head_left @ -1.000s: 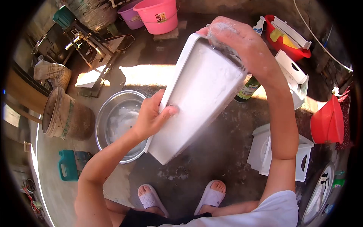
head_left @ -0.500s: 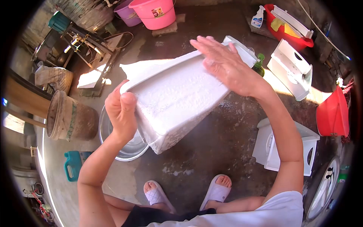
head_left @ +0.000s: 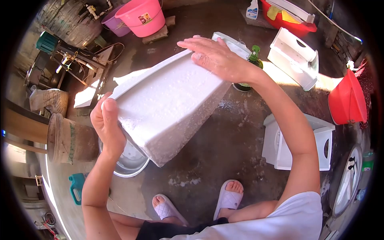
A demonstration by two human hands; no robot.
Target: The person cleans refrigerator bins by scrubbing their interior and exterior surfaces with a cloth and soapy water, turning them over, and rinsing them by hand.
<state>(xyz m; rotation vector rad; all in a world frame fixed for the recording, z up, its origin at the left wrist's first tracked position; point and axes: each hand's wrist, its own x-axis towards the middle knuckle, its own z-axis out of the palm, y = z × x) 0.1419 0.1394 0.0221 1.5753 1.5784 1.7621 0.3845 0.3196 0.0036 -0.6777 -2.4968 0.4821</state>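
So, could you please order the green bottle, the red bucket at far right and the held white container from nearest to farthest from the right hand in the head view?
From the right hand:
1. White container: touching, under the palm.
2. Green bottle: just to its right, partly hidden by the forearm.
3. Red bucket: well off to the right.
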